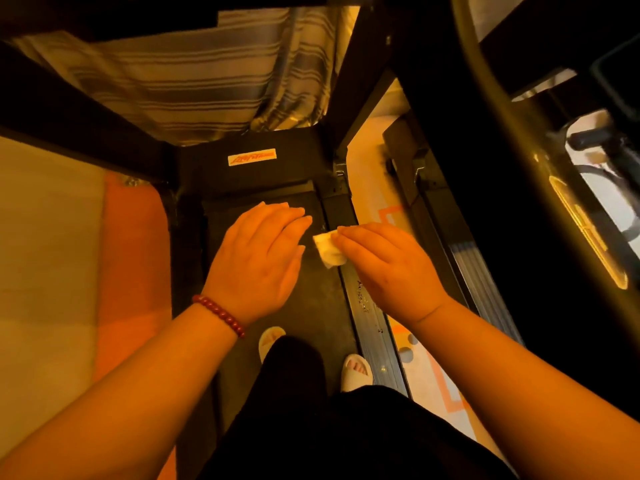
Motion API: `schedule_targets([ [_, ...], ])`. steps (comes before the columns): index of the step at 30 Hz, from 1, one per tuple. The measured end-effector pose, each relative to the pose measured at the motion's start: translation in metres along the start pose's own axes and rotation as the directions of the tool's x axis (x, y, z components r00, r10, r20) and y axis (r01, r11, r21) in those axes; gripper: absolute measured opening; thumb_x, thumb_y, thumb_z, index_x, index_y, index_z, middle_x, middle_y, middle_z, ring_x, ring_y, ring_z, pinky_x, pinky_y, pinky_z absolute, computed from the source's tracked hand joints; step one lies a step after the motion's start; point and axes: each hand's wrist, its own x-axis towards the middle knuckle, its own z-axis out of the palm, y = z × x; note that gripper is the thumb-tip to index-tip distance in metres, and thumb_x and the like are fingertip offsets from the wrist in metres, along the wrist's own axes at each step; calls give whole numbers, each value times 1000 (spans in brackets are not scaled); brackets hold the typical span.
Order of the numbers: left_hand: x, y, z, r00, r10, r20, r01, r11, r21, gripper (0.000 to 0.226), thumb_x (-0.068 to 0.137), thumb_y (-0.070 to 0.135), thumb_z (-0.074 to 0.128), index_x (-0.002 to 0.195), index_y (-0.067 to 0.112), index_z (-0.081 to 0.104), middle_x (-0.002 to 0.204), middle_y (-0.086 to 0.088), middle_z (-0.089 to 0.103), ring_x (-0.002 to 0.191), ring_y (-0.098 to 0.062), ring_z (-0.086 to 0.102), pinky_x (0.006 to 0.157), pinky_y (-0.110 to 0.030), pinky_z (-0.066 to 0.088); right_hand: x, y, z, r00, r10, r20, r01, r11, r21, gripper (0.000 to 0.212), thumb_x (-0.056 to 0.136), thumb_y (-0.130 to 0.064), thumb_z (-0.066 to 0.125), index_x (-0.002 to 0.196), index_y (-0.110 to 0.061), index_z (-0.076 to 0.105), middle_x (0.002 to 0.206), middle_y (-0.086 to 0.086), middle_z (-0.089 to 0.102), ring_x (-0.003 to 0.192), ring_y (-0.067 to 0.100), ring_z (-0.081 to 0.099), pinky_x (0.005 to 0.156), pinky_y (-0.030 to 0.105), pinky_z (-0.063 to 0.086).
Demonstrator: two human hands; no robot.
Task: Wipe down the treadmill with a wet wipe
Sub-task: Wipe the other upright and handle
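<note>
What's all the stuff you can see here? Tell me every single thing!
treadmill belt: one, black, down the middle
side rail: one, silver-grey, along the belt's right edge
label: one, white and orange, on the black cover ahead of the belt
curtain: one, beige with grey stripes, beyond the treadmill
floor strip: one, orange, left of the treadmill
wet wipe: one, white, at the right fingertips
slippers: two, white, on the treadmill
bracelet: one, red beads, left wrist
left hand: one, fingers straight, above the belt
right hand: one, holds the wipe
</note>
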Motion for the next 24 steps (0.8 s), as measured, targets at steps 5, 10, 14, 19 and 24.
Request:
schedule_targets([
  [5,33,-24,-4,991,129,48,-127,991,-46,41,92,25,42,123,4,58,122,-13,61,117,-26,51,106,-38,31,22,1,-5,993,114,-27,-116,991,-68,38,87,-18,48,118,-4,67,117,12,67,103,29,64,84,35,50],
  [10,66,-42,-5,958,282,57,-279,959,-52,40,90,25,42,120,5,60,119,-12,63,114,-27,55,103,-37,35,43,5,-4,973,209,-95,-219,970,-103,35,85,-13,61,118,-3,66,117,14,67,102,31,63,84,39,51],
  [14,91,-51,3,943,326,58,-321,943,-82,40,91,25,42,121,5,59,119,-12,62,115,-27,54,105,-36,34,59,16,-7,957,273,-100,-283,954,-97,35,88,-17,53,116,-1,66,114,15,68,99,34,66,82,41,53],
  [19,128,-50,17,947,319,45,-312,943,-116,40,91,24,41,122,4,59,121,-12,62,118,-25,49,108,-33,25,60,48,-9,935,340,-101,-351,927,-135,37,91,-20,46,117,-2,67,113,15,68,97,34,66,77,42,55],
  [24,162,-36,29,955,295,23,-286,941,-179,40,91,23,41,121,4,59,121,-12,62,119,-22,46,108,-31,24,71,88,-14,927,342,-154,-355,932,-73,35,92,-19,50,117,-4,66,113,13,68,99,32,65,80,40,54],
])
